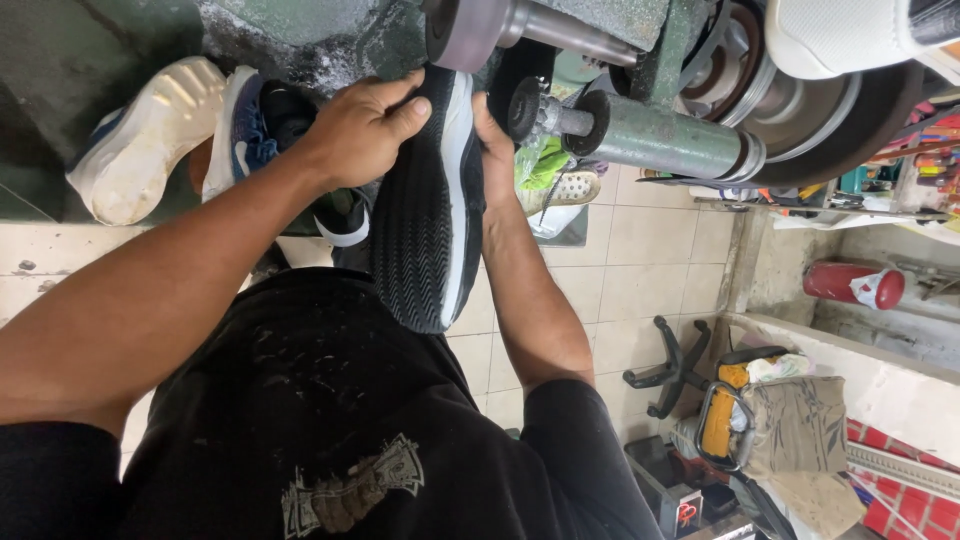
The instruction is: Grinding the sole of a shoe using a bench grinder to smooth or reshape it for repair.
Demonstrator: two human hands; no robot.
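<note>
Two hands, left hand (pixel 360 130), right hand (pixel 494 150), one black-soled shoe (pixel 425 215)

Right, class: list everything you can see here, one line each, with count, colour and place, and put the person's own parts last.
Shoe with ridged sole: one, black sole with white edge, centre, held up against the machine.
Machine with shafts: one, green and grey metal, top centre.
Shoes lying sole-up: at least two, white and blue, upper left.
Cylinder: one, red, on the floor at right.
Chair base: one, black, on the tiled floor, lower right.
Tiled floor: cream, middle.
Left hand: grip on the shoe's left side.
Right hand: grip on the shoe's right edge.
</note>
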